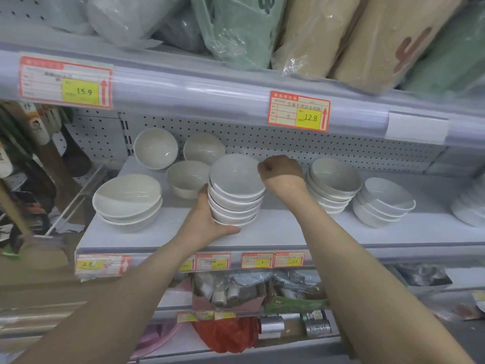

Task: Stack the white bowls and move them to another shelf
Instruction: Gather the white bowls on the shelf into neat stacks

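A stack of several white bowls (236, 198) tilts toward me at the middle of the grey shelf (162, 240). My left hand (207, 219) cups the stack's left side and base, thumb lying along the bottom. My right hand (282, 170) has its fingers curled over the far right rim of the top bowl. More white bowls sit around: a stack at the right (332, 185), a smaller stack further right (380, 202), a wide stack at the left (128, 203), and single bowls behind (187, 179), (156, 148), (203, 148).
An upper shelf edge with price tags (299, 111) hangs just above the bowls, loaded with wrapped bundles (367, 40). Lower shelves hold packaged goods (249, 290). Long-handled tools (39, 153) hang at the left. A pegboard wall (262, 143) backs the shelf.
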Motion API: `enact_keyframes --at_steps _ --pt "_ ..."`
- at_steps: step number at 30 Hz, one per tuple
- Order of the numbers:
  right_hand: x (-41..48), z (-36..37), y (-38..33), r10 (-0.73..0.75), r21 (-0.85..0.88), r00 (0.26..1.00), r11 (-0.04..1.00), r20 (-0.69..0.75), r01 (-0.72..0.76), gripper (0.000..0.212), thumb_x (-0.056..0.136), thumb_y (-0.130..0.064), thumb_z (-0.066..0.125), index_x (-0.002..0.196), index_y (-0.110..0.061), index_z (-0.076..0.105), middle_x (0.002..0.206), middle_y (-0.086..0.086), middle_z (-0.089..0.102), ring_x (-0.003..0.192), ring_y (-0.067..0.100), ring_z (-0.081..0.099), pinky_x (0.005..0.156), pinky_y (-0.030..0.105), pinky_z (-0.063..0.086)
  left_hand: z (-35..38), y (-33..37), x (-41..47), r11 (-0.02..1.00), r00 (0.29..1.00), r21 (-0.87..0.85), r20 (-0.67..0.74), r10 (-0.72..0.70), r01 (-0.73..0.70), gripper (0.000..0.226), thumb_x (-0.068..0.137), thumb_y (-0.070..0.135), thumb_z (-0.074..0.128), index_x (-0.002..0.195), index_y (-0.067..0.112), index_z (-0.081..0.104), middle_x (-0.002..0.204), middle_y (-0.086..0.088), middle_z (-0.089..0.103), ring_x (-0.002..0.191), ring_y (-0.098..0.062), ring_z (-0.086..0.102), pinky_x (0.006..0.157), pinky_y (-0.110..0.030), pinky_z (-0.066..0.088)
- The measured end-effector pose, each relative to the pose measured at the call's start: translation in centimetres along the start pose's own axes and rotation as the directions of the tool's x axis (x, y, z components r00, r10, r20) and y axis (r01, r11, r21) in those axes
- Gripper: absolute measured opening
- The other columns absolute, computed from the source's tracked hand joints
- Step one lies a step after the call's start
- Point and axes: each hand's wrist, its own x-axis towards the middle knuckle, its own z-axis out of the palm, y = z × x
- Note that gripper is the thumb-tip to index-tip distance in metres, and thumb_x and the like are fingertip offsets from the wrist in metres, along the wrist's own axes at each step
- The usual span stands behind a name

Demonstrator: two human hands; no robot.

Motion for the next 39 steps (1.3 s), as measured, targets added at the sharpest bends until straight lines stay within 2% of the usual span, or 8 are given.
enact_keyframes --at_steps 4,8,17,22,27,33,36,39 --pt "1.0 -0.3 2.0 0.028 -0.066 0.998 0.997 -0.051 -0.031 0.033 0.098 -0.026 0.039 0.078 -0.011 0.061 0.077 0.007 0.058 0.083 0.030 0.056 0.066 0.027 0.036 2.7 0.8 1.5 1.000 0.999 0.010 0.040 -0.018 0.017 0.088 0.057 0.028 0.095 0.121 0.031 0.035 0.118 0.016 0.052 0.109 -0.004 0.052 0.086 -0.020 0.040" --pt "2.1 -0.5 3.9 0.074 -0.057 0.992 0.995 -0.100 -0.080 0.033 0.096 -0.027 0.040 0.087 -0.013 0.068 0.096 0.012 0.068 0.103 0.032 0.057 0.074 0.031 0.040 4.5 1.0 3.4 0.999 0.997 0.007 0.069 0.034 -0.034 0.094 0.050 0.038 0.093 0.127 0.031 0.040 0.122 0.014 0.058 0.111 -0.004 0.058 0.088 -0.019 0.043" --pt "3.8 -1.0 5.7 0.008 -0.103 0.986 0.994 -0.169 -0.025 0.031 0.096 -0.022 0.040 0.078 -0.015 0.064 0.075 0.006 0.058 0.103 0.033 0.050 0.073 0.033 0.032 6.0 1.7 5.6 0.996 0.997 0.049 0.027 0.069 -0.070 0.102 0.055 0.029 0.096 0.127 0.039 0.024 0.126 0.016 0.043 0.113 -0.006 0.048 0.094 -0.019 0.037" --pt "3.7 -0.6 6.1 0.037 -0.040 0.984 0.998 -0.174 -0.045 0.030 0.096 -0.023 0.041 0.081 -0.016 0.067 0.080 0.008 0.064 0.107 0.034 0.049 0.079 0.034 0.037 5.4 1.7 5.5 0.993 0.998 0.106 0.037 0.050 -0.054 0.114 0.050 0.045 0.088 0.143 0.023 0.027 0.139 0.007 0.044 0.126 -0.017 0.047 0.102 -0.030 0.042" --pt "1.8 -0.3 5.3 0.018 -0.010 0.918 1.000 -0.396 -0.024 0.033 0.093 -0.030 0.048 0.120 -0.026 0.067 0.108 0.004 0.071 0.120 0.033 0.045 0.090 0.036 0.038 2.1 2.1 3.2 0.958 0.993 0.275 0.101 0.057 -0.083 0.100 0.081 0.041 0.078 0.155 0.007 0.019 0.158 -0.011 0.030 0.142 -0.027 0.034 0.113 -0.034 0.034" --pt "-2.4 1.6 -1.5 -0.143 0.006 0.737 0.981 -0.660 0.196 0.035 0.082 -0.024 0.053 0.111 -0.020 0.073 0.104 0.007 0.072 0.107 0.036 0.055 0.087 0.039 0.041 -5.4 1.5 -1.9 0.833 0.933 0.442 0.024 0.360 -0.333 0.062 0.088 0.033 0.071 0.143 0.016 0.047 0.140 -0.004 0.047 0.131 -0.020 0.040 0.105 -0.027 0.032" --pt "-4.5 3.6 -5.6 -0.158 0.042 0.754 0.970 -0.638 0.239 0.035 0.081 -0.020 0.053 0.109 -0.019 0.073 0.100 0.009 0.073 0.104 0.037 0.055 0.083 0.041 0.044 -10.3 0.1 -3.9 0.774 0.879 0.515 -0.077 0.471 -0.370 0.059 0.084 0.027 0.075 0.138 0.013 0.053 0.133 -0.007 0.051 0.128 -0.025 0.041 0.106 -0.037 0.039" --pt "-6.1 6.4 -8.4 -0.190 0.020 0.795 0.969 -0.576 0.246 0.034 0.081 -0.018 0.051 0.105 -0.014 0.074 0.090 0.014 0.074 0.095 0.038 0.058 0.076 0.040 0.045 -14.4 -2.2 -5.0 0.806 0.894 0.544 -0.205 0.398 -0.234 0.069 0.080 0.030 0.079 0.139 0.010 0.048 0.136 -0.009 0.048 0.132 -0.028 0.038 0.111 -0.040 0.035"
